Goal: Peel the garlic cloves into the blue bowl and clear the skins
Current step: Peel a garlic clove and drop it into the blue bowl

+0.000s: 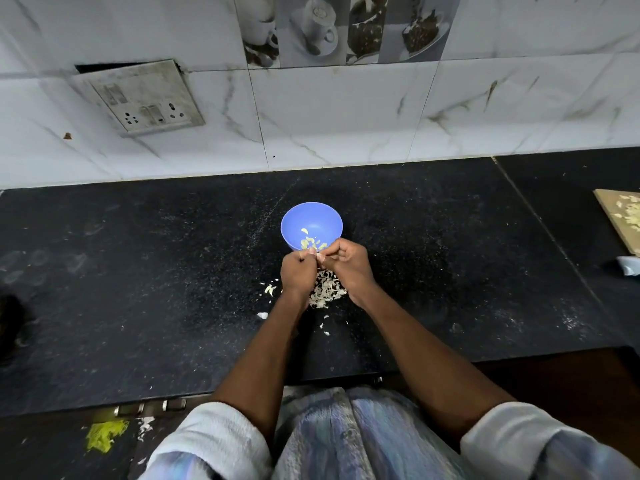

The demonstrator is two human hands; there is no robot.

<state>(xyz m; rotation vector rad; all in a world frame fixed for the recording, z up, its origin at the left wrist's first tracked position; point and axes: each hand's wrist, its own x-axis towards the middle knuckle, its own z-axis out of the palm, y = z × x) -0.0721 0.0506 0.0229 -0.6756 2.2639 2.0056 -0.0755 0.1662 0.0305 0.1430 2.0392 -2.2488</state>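
Note:
A blue bowl [311,220] stands on the black counter with several peeled garlic cloves [311,241] inside it. Just in front of its near rim, my left hand [297,273] and my right hand [348,263] meet, fingers curled, pinching a small garlic clove [318,254] between their fingertips. A pile of pale garlic skins [325,289] lies on the counter under and between my wrists. More bits of skin [270,289] lie scattered to the left of my left hand.
The black counter [173,271] runs to a tiled wall with a switch plate [142,98]. A wooden board [623,216] with chopped pieces sits at the far right, and a white scrap [628,265] lies below it. Yellow residue [104,436] lies below the counter's front edge.

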